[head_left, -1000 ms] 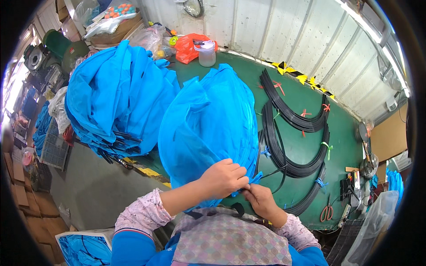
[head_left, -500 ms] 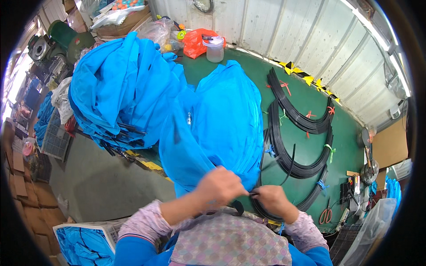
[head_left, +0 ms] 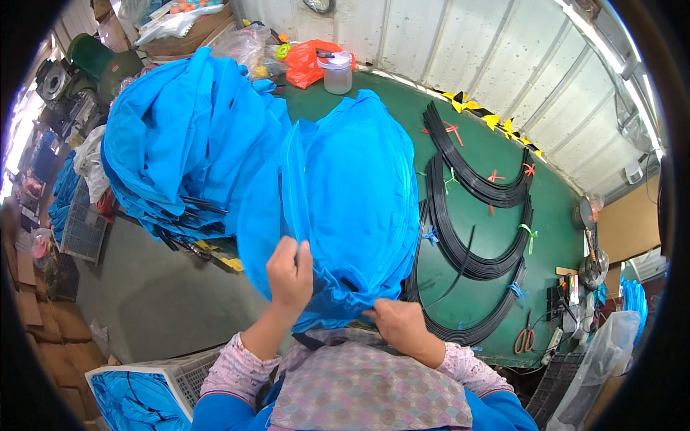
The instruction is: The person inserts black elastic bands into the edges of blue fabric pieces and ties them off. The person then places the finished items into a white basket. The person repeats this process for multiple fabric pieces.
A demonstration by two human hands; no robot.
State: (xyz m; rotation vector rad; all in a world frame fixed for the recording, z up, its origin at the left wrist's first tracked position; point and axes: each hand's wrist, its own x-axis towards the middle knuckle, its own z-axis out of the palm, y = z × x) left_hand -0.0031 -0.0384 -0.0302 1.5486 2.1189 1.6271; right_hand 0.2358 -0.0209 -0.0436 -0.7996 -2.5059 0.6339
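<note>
A stack of bright blue fabric pieces (head_left: pixel 359 187) lies on the green table in front of me, the top one with a raised fold along its left side. At the lower end of that fold, my left hand (head_left: pixel 290 279) is closed with thumb up, pinching the fabric. My right hand (head_left: pixel 399 327) pinches the gathered near edge of the same fabric between thumb and fingers. What lies inside its grip is hidden. Beside the stack, to the right, are curved bundles of thin black rods (head_left: pixel 460 248), tied with coloured strings. One loose black strip (head_left: pixel 460 269) crosses them.
A larger heap of blue fabric (head_left: pixel 194 144) with black rod ends overhangs the table's left edge. Behind stand a lidded plastic jar (head_left: pixel 336 77) and a red bag (head_left: pixel 305 63). Scissors (head_left: pixel 525 339) lie at the right. A white crate (head_left: pixel 172 388) of blue fabric sits lower left.
My left hand has moved away from my right, leftward and up along the fabric, lifting a fold. My right hand has shifted slightly left; the dark piece between the hands no longer shows.
</note>
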